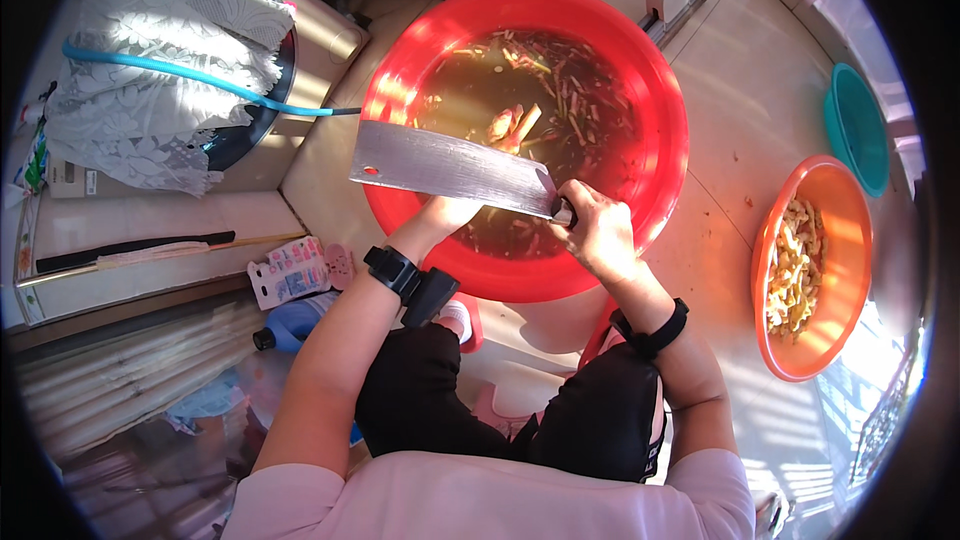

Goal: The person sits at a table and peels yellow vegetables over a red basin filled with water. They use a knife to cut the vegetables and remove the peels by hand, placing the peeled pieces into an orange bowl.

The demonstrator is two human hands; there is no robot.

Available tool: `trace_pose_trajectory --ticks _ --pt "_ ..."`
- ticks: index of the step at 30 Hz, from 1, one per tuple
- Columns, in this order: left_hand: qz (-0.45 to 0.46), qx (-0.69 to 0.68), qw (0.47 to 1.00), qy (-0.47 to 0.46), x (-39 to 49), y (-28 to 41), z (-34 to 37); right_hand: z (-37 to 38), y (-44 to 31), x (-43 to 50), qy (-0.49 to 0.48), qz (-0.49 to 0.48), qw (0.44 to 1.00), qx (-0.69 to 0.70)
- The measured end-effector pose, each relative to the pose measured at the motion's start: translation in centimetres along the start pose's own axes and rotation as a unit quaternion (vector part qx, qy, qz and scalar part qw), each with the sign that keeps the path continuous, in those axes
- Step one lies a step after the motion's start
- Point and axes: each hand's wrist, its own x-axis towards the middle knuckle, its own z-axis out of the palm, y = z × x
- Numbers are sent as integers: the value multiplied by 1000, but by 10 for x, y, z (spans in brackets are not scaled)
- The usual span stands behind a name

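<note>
My right hand (600, 229) grips the dark handle of a wide steel cleaver (450, 169), its blade pointing left across the red plastic basin (652, 157). Behind the blade, my left hand (455, 213) is mostly hidden. Just past the blade's upper edge, in line with that hand, a pale pinkish piece of ginger root (504, 126) with a cut stem stands above the water. It appears to be held in my left hand, though the grip itself is covered. Murky brown water (469, 94) fills the basin, with stem scraps (581, 90) floating mostly at the right.
An orange basin (847, 300) with knobbly ginger pieces (795, 270) stands on the tiles at right, beside a teal basin (859, 131). At left, a blue hose (187, 75) crosses a lace cloth (150, 120). A blue bottle (292, 324) lies by my left arm; a mop head (671, 4) sits beyond.
</note>
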Motion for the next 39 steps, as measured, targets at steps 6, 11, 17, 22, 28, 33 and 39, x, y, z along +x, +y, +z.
trace_pose_trajectory --ticks 6,11,17,22,28,33,39 --pt "102 216 971 0 16 -29 -26 4 2 2 16 -2 1000 1" --pt "125 181 975 -20 2 -13 -12 8 10 1 30 -13 999 27" --pt "102 278 955 11 -19 16 3 9 29 0 36 16 999 35" --pt "96 274 957 -11 -15 13 -1 11 33 -3 36 25 998 38" --pt "149 231 961 -8 -13 14 1 9 33 -1 36 47 998 26" --pt "108 387 915 -22 -23 24 1 8 30 1 11 48 999 14" --pt "123 188 974 3 -12 18 6 15 28 4 23 49 998 14"
